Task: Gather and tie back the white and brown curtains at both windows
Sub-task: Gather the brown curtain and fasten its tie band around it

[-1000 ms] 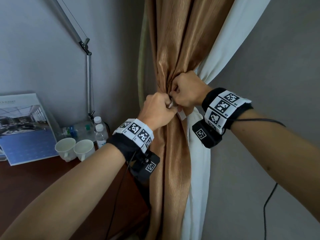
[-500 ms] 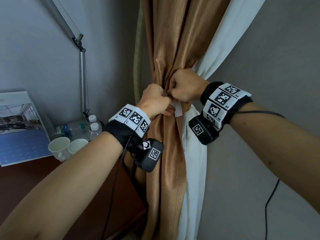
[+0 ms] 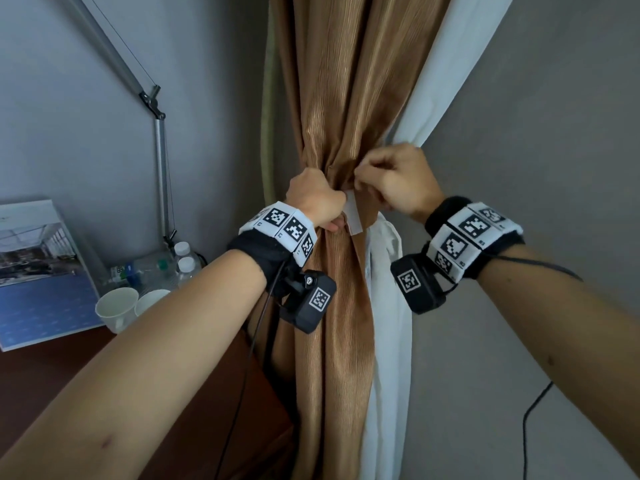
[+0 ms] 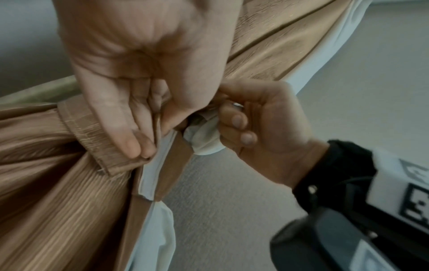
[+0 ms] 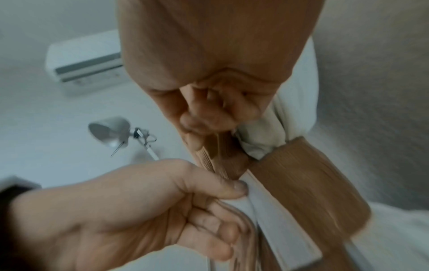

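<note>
Brown curtain (image 3: 341, 109): gathered into a tight waist at the middle of the window wall, just beside the bench's right edge; if either grip eases before the tie is fastened, I judge the folds will spring wide and the gathering must be redone.
White curtain (image 3: 389, 341): bunched against the brown one on its right side, a wad of it poking out at the waist (image 4: 204, 135); it is slippery-looking and could slide free of the bundle, leaving only the brown cloth tied.
Tie-back band (image 4: 92, 132): brown strip wrapped round the waist, its white-lined end (image 3: 353, 216) hanging loose; not yet fastened, so it may unwind, or catch crooked if pressed down off-line.
Left hand (image 3: 317, 199): fingers curled, pinching the band's end against the bundle; a slip here releases the whole wrap.
Right hand (image 3: 398, 185): fingers curled in, nipping cloth at the waist; what exactly lies between thumb and finger I cannot tell, and a tug on the wrong layer would pull folds out.
Cups (image 3: 117, 306) and bottles (image 3: 183, 258): near the bench's far right corner, close below the left forearm; a dropped elbow could knock them.
</note>
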The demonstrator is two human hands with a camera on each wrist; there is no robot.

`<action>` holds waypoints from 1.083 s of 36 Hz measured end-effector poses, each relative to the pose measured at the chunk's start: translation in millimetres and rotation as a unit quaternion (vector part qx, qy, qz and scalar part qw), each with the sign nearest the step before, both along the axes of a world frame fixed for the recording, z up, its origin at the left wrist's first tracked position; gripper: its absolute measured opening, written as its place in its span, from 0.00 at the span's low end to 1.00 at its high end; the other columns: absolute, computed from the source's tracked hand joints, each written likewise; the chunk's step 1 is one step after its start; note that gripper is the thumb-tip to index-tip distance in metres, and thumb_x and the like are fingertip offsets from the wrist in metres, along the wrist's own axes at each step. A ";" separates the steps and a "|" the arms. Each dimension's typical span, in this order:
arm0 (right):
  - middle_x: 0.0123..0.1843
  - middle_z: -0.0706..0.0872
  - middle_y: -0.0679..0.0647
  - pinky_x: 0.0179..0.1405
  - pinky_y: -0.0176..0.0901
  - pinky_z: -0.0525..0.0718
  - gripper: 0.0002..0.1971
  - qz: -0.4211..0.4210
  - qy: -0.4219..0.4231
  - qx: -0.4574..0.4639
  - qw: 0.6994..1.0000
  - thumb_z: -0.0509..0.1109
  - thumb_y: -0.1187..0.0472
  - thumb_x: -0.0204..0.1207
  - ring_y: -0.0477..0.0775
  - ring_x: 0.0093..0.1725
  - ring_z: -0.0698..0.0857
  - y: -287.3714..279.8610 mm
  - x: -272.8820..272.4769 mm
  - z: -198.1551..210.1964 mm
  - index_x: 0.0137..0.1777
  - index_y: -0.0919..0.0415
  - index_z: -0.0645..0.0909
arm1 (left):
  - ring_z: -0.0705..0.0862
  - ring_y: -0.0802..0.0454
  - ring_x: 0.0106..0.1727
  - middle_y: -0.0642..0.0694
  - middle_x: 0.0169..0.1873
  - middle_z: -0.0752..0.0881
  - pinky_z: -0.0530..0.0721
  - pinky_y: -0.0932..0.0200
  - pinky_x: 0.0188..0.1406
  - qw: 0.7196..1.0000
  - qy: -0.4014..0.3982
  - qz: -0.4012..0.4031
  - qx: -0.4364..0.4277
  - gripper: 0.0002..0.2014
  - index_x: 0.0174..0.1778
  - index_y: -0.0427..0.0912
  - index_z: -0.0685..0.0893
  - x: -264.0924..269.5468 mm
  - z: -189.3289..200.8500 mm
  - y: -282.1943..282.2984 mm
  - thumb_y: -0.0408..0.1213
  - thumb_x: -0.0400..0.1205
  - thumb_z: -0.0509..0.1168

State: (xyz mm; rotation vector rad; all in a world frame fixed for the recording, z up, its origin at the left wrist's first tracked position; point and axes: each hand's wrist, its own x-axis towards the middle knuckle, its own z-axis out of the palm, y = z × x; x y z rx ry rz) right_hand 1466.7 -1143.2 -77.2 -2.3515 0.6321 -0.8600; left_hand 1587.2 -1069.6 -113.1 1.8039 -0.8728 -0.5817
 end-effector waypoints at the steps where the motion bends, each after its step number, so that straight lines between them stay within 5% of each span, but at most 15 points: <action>1: 0.19 0.79 0.41 0.22 0.25 0.73 0.12 -0.017 0.024 -0.024 0.999 0.69 0.67 0.74 0.37 0.19 0.78 -1.7 -3.0 -7.2 0.30 0.56 0.84 | 0.91 0.39 0.30 0.32 0.29 0.89 0.92 0.43 0.36 1.000 0.001 0.001 0.002 0.07 0.43 0.24 0.83 -0.7 0.2 -1.2 0.27 0.80 0.67; 4: 0.36 0.87 0.45 0.40 0.32 0.85 0.02 -0.023 0.146 -0.050 0.988 0.76 0.63 0.69 0.37 0.35 0.85 -3.9 -7.8 -31.4 0.40 0.58 0.86 | 0.91 0.41 0.30 0.33 0.29 0.89 0.92 0.45 0.36 1.000 -0.007 0.007 0.004 0.09 0.43 0.25 0.84 -1.7 1.4 -3.9 0.31 0.81 0.69; 7: 0.45 0.86 0.48 0.46 0.43 0.85 0.19 -0.045 0.171 -0.047 0.983 0.86 0.48 0.58 0.48 0.44 0.85 -5.3 -3.6 -51.4 0.39 0.53 0.81 | 0.92 0.44 0.31 0.36 0.28 0.90 0.92 0.48 0.37 0.999 -0.032 0.016 0.007 0.11 0.41 0.27 0.86 -2.8 0.9 -6.6 0.34 0.81 0.71; 11: 0.48 0.87 0.49 0.46 0.52 0.86 0.23 -0.096 0.136 -0.073 0.983 0.84 0.40 0.56 0.54 0.47 0.86 -2.3 8.8 -66.3 0.40 0.51 0.79 | 0.91 0.49 0.28 0.42 0.24 0.90 0.92 0.52 0.39 0.996 -0.077 0.046 0.010 0.16 0.34 0.32 0.89 -1.4 -3.4 -11.3 0.41 0.81 0.71; 14: 0.49 0.89 0.52 0.48 0.54 0.87 0.21 -0.111 0.090 -0.063 0.988 0.82 0.42 0.62 0.57 0.49 0.87 1.5 15.3 -75.8 0.49 0.53 0.86 | 0.91 0.49 0.27 0.43 0.23 0.89 0.92 0.52 0.39 0.996 -0.073 0.059 0.009 0.16 0.34 0.32 0.89 -0.1 -4.1 -12.2 0.43 0.79 0.72; 21: 0.49 0.91 0.54 0.57 0.47 0.85 0.11 -0.095 0.082 -0.007 0.992 0.79 0.51 0.70 0.56 0.52 0.88 -3.0 21.7 -69.8 0.46 0.57 0.87 | 0.91 0.47 0.33 0.43 0.30 0.91 0.91 0.53 0.42 0.989 -0.132 0.048 0.046 0.16 0.38 0.34 0.90 3.2 3.6 -9.4 0.46 0.78 0.73; 23: 0.50 0.90 0.56 0.56 0.47 0.84 0.12 -0.089 0.099 -0.017 0.991 0.78 0.52 0.73 0.57 0.52 0.87 -2.3 22.4 -68.8 0.47 0.60 0.85 | 0.90 0.43 0.43 0.43 0.38 0.91 0.87 0.54 0.44 0.961 -0.260 0.061 0.078 0.16 0.41 0.37 0.89 3.9 8.5 -5.4 0.49 0.76 0.74; 26: 0.50 0.90 0.57 0.57 0.51 0.84 0.12 -0.085 0.098 -0.021 0.991 0.76 0.53 0.74 0.59 0.52 0.87 -2.8 24.0 -69.6 0.49 0.61 0.85 | 0.85 0.38 0.55 0.39 0.49 0.88 0.82 0.48 0.48 0.877 -0.470 0.086 0.047 0.19 0.51 0.37 0.85 2.4 14.1 0.3 0.48 0.74 0.76; 30: 0.52 0.89 0.59 0.55 0.51 0.84 0.14 -0.064 0.109 -0.033 0.991 0.74 0.55 0.76 0.60 0.53 0.87 -3.2 23.1 -71.3 0.56 0.63 0.82 | 0.78 0.40 0.59 0.40 0.49 0.86 0.77 0.49 0.53 0.823 -0.568 0.003 0.004 0.17 0.49 0.37 0.84 8.8 11.4 2.3 0.47 0.74 0.75; 35: 0.54 0.89 0.59 0.56 0.54 0.85 0.17 -0.044 0.099 -0.031 0.994 0.72 0.54 0.76 0.61 0.54 0.87 -2.6 23.6 -73.2 0.60 0.62 0.81 | 0.85 0.35 0.53 0.35 0.48 0.87 0.83 0.47 0.50 0.857 -0.509 -0.023 0.079 0.13 0.49 0.36 0.85 6.3 15.2 -7.3 0.45 0.81 0.69; 39: 0.52 0.90 0.60 0.54 0.56 0.86 0.16 -0.041 0.084 -0.033 0.995 0.72 0.54 0.76 0.62 0.52 0.88 -3.8 23.9 -77.7 0.58 0.63 0.80 | 0.86 0.41 0.45 0.45 0.35 0.84 0.82 0.52 0.45 0.887 -0.444 -0.059 0.113 0.16 0.29 0.45 0.77 16.5 17.6 -16.5 0.44 0.81 0.68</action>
